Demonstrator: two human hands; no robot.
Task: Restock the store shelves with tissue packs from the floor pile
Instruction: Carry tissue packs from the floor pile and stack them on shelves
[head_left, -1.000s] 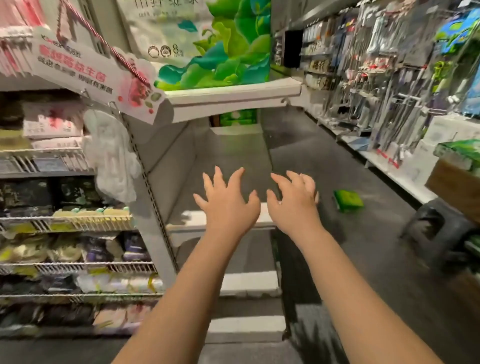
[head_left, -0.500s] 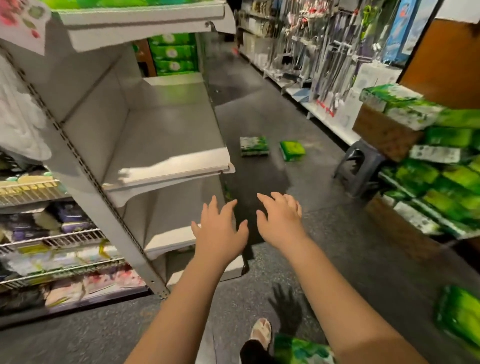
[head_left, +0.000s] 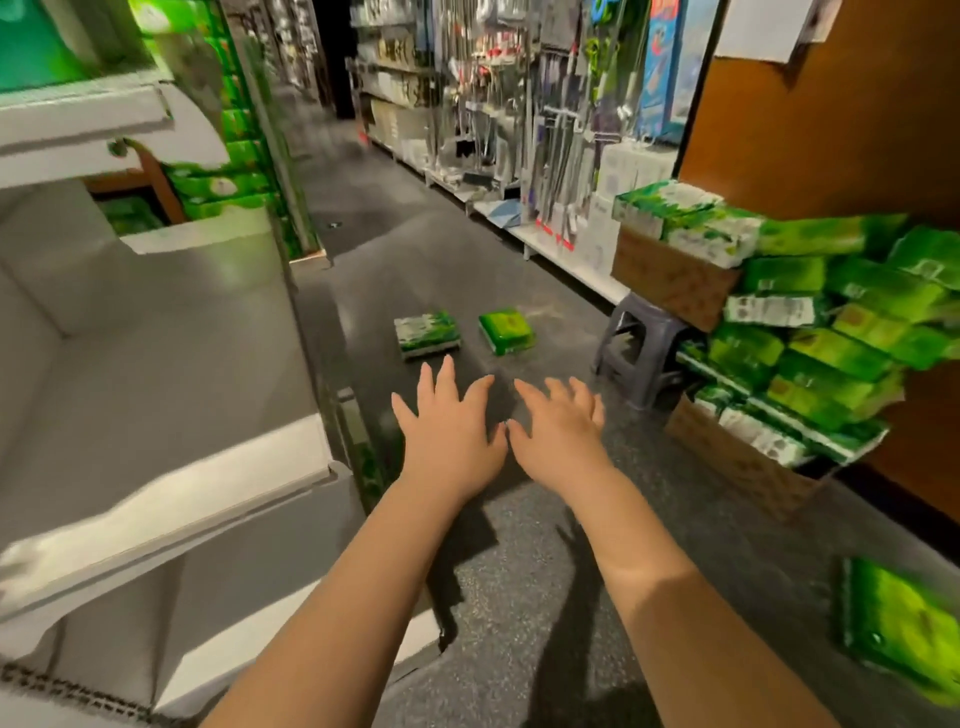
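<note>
Two packs (head_left: 427, 334) (head_left: 506, 331) flat on the floor (head_left: 519, 597), beyond the hands; probably light, soft, slick-wrapped; best gripped across the short sides; left hand (head_left: 451, 436) and right hand (head_left: 560, 439) spread wide, empty; pile (head_left: 831, 332) right; bare shelf (head_left: 171, 364) left.

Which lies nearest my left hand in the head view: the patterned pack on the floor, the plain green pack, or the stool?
1. Patterned pack, just ahead of the left hand.
2. Plain green pack, ahead-right.
3. Stool, far right, under the box.
</note>
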